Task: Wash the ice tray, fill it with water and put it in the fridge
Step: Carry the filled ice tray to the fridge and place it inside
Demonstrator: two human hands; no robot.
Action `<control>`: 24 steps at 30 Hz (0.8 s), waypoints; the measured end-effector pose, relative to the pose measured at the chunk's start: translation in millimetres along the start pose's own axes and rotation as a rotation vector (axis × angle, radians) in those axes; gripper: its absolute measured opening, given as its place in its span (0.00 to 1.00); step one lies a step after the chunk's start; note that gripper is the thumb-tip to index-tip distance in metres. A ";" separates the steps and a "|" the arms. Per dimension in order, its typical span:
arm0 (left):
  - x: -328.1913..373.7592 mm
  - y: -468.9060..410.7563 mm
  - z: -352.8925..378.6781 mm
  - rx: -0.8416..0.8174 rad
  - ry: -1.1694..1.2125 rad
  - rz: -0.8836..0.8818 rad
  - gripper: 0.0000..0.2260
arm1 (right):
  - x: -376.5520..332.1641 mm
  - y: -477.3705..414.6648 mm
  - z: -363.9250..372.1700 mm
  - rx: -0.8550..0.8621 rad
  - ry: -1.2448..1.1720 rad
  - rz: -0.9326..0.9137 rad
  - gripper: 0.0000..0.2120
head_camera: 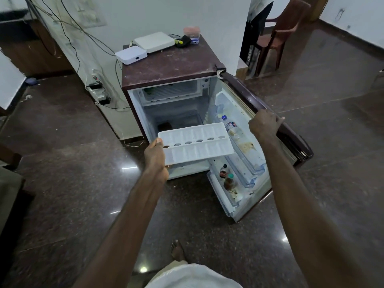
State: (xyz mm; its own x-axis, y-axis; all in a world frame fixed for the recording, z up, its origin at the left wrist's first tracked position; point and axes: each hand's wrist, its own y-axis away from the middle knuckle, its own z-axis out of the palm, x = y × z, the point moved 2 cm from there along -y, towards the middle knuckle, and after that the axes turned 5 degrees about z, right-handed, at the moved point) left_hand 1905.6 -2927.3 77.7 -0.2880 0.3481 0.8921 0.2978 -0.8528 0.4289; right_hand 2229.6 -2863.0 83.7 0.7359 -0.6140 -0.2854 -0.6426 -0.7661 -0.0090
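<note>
A white plastic ice tray [199,143] with two rows of compartments and a middle row of round holes is held level in front of the open fridge. My left hand [155,156] grips its left end, thumb on top. The small maroon fridge [170,65] stands open, its white inside lit, with a freezer box [172,91] at the top. My right hand [264,125] is closed over the top edge of the fridge door [276,125], which swings out to the right.
Door shelves hold a water bottle [232,128] and two small jars [227,177]. White boxes [153,41] and small items lie on the fridge top. A power strip with cables [98,88] hangs at the left wall. A brown chair [280,32] stands behind. My bare foot [177,250] is on the dark floor.
</note>
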 end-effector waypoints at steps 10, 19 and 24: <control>-1.4 -34.1 0.8 0.048 0.039 0.029 0.09 | -33.6 71.5 25.4 -0.380 -0.679 -0.084 0.22; 3.7 -113.5 9.2 0.080 0.017 0.023 0.07 | -82.7 51.7 77.8 -0.406 -0.667 -0.100 0.19; -2.9 -194.4 20.6 0.096 -0.052 0.024 0.16 | -121.2 9.8 121.1 -0.396 -0.617 -0.061 0.14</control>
State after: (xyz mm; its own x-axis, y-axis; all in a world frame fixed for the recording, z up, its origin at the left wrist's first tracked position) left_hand 1867.2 -2754.5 -5.3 -0.2324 0.3498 0.9075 0.3908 -0.8209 0.4165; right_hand 2108.3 -2773.1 2.2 0.4395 -0.4385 -0.7840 -0.3934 -0.8786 0.2709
